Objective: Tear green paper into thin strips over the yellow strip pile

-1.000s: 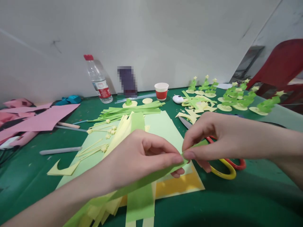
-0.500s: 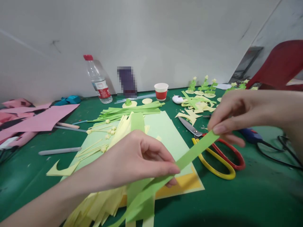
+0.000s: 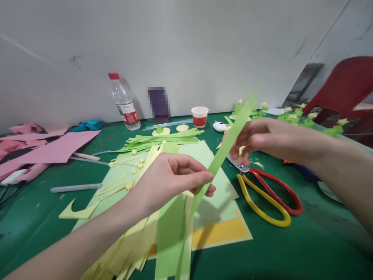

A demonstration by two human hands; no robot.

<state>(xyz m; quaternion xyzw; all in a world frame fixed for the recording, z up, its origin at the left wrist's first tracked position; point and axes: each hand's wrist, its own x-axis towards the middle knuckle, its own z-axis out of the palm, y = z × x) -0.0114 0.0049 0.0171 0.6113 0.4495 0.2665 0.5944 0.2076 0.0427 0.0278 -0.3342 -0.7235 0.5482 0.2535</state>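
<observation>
A long green paper strip [image 3: 226, 149] is pinched between the thumb and fingers of my left hand [image 3: 183, 175], its upper end standing free and its lower end hanging over the stack. My right hand [image 3: 250, 142] is behind the strip's upper part with its fingers curled and somewhat apart; whether it touches the strip is unclear. Beneath my left hand, wider green strips [image 3: 170, 233] and a fan of pale yellow strips [image 3: 131, 249] lie on light green sheets [image 3: 215, 210]. Red-and-yellow-handled scissors [image 3: 266, 196] rest below my right hand.
Green strips [image 3: 163, 139], a paper cup [image 3: 199, 117] and a water bottle [image 3: 127, 111] are at the back. Pink paper [image 3: 58, 147] lies left. Small paper plants with stars [image 3: 291, 114] stand at the back right, near a red chair [image 3: 344, 85].
My right hand has moved left and its pinch on the strip's end has loosened. The strip now points more steeply upward. My left hand has risen slightly, still pinching it.
</observation>
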